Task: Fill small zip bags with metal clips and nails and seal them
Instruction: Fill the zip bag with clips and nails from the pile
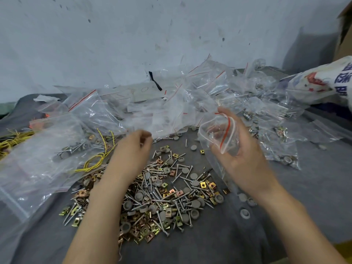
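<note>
Clear plastic is sitting in the right grip (245,161), right of the middle of the frame: it is holding a small zip bag (219,136) with a red strip, its mouth gaping open. A bit or two looks to be lying inside.

The left grip (133,151), in the middle, is bunching its fingers, and I cannot tell if they are pinching anything. The pile of nails and clips (162,197) is lying on the grey worktop (304,187), lower middle.

I think the filling step is going on. Next, the left grip is going to need to reach the bag mouth and drop bits in without spilling.
</note>
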Demonstrator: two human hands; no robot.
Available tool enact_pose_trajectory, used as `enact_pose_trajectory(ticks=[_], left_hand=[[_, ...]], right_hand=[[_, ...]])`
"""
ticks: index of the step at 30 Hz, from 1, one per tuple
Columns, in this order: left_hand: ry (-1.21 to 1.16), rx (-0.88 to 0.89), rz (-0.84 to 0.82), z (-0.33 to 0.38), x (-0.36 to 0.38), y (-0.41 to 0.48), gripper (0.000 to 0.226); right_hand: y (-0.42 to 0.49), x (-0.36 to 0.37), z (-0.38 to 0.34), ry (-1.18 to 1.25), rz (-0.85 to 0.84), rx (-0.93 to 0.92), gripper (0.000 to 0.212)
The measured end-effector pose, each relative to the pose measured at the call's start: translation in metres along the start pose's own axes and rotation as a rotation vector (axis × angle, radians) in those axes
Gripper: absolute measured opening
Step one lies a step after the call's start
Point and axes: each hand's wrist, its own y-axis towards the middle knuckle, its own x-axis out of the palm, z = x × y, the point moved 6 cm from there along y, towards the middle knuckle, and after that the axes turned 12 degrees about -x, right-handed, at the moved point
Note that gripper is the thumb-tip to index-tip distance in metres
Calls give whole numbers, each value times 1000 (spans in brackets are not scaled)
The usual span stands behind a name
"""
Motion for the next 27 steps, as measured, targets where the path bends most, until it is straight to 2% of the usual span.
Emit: enact_pose_trajectory(ticks=[3,7,10,15,17,20,23,27], left_hand=[[285,48,-77,-11,24,-1,27],[502,112,-98,-10,39,-4,29],[517,112,-116,-12,43,-6,27],[444,124,-113,-8,40,-9,11],[304,119,-107,-7,36,-10,10],[-121,80,-133,-3,23,-9,12],[-441,83,-203,3,13,-14,17],[-583,117,-306,7,12,-24,16]], right_hand=[[-1,0,1,23,0,7,64],[0,4,3,5,-25,37,65],[1,8,4,-17,-42,37,65],[1,12,6,-15,-52,52,64],[1,13,5,-26,-55,53,64],[1,14,4,-16,-55,65,64],[1,14,4,-1,-58,68,64],[1,15,4,-12,-60,61,63]])
